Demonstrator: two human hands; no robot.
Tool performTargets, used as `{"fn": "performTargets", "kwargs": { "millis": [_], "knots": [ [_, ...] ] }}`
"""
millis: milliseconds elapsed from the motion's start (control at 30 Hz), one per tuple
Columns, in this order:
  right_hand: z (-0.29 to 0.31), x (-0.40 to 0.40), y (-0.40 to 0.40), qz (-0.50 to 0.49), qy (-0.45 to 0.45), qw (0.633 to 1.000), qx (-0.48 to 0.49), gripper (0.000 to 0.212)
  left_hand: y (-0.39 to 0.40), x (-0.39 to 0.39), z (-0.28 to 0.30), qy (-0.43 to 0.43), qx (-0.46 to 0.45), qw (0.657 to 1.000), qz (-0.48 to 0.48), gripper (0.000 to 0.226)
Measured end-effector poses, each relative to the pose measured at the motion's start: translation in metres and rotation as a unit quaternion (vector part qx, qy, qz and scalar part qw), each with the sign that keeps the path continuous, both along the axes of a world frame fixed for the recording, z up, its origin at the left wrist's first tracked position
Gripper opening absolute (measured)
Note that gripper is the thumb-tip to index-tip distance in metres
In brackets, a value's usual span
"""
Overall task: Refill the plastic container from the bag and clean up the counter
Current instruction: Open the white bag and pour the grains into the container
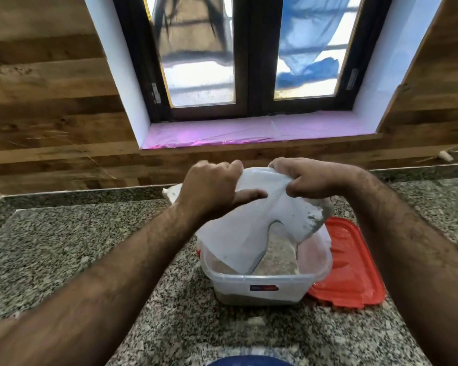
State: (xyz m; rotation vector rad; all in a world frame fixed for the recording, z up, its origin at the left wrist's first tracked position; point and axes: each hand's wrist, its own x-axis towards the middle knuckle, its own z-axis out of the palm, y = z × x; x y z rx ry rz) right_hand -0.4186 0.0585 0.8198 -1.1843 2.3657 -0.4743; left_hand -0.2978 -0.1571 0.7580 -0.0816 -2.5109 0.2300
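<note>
Head view | left hand [212,186] and right hand [306,178] — fingers pinching upended white bag [251,220] | mouth below fingertips, draining into plastic container [259,286] — likely emptying remnants.

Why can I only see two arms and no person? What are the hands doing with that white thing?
The camera sits on the person's head and looks down, so you see only their arms reaching forward, just as they see them. There is one picture, taken from there.

The left hand and the right hand both grip a white plastic bag, held upside down so it empties into a clear plastic container. Something pale and powdery lies inside the container.

The container stands on a speckled stone counter. Its red lid lies beside it, partly tucked under it. Behind is a window in a wooden wall.
</note>
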Motion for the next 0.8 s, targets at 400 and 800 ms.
{"fn": "performTargets", "kwargs": {
  "millis": [400, 800],
  "knots": [
    [-0.014, 0.033, 0.011, 0.041, 0.139, 0.985, -0.098, 0.118, -0.012, -0.034, 0.030, -0.024, 0.043, 0.990, -0.134, 0.051],
    [-0.060, 0.046, 0.012, -0.130, 0.322, 0.898, -0.269, 0.104, -0.014, -0.032, 0.033, -0.014, 0.059, 0.986, -0.153, 0.044]
  ]
}}
